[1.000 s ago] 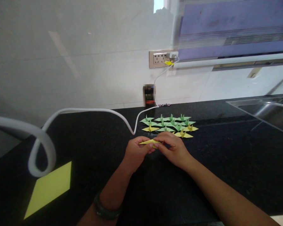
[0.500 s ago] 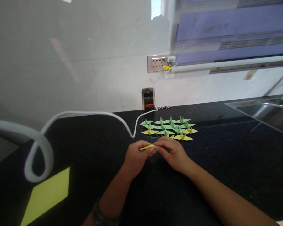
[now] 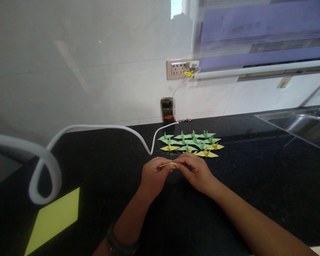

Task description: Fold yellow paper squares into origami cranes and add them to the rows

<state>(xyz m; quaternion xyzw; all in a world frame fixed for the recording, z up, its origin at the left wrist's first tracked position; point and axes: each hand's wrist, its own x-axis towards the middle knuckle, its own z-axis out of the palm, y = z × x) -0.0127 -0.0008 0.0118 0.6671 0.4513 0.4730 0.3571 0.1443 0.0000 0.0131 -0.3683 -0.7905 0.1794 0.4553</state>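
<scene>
Together, the left hand (image 3: 155,176) and the right hand (image 3: 196,174) pinch a small folded yellow paper (image 3: 164,165) over a polished black countertop (image 3: 192,220).

The fingers of both hands are bent and almost closed, with the paper between their tips, thumbs nearly meeting. Just beyond the right hand, green origami cranes (image 3: 186,148) and yellow origami cranes (image 3: 207,154) sit close together in rows. To the left of the left hand, and nearer to the person, lies a flat yellow sheet (image 3: 54,221); a white cable (image 3: 101,126) makes a loop near it. Farther beyond both hands rises a pale, glossy wall (image 3: 117,89), which carries a socket panel (image 3: 175,69). Well to the right of the right hand, a metal sink (image 3: 316,131) is set into the counter.
</scene>
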